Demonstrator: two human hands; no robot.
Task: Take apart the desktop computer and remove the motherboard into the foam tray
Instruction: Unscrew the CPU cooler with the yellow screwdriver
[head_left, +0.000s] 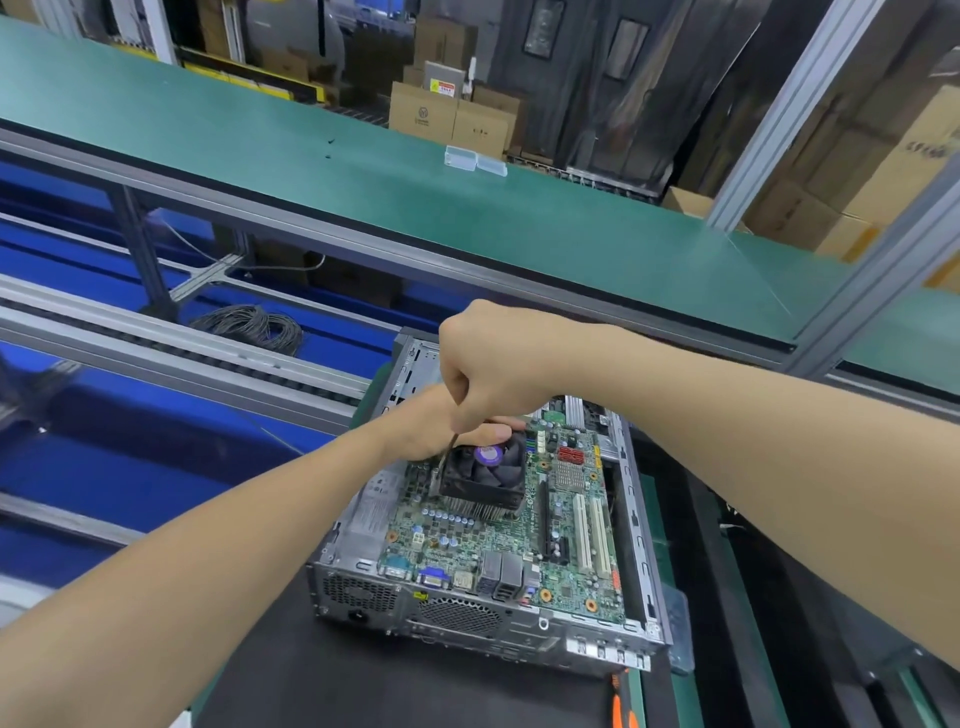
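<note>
Black mat surface (311, 675) at frame bottom carries open grey metal desktop case (467, 621); green motherboard (519, 540) inside, frame centre, under black cooler fan (488, 475). Right hand (488, 364) grip clenched round thin metal screwdriver (447, 452); left hand (421, 428) released, fingers resting on fan. Board stiff, fragile: probably lift by edges.

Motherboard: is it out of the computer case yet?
Still in. The motherboard lies flat inside the open metal case, fan heatsink mounted on it.
</note>
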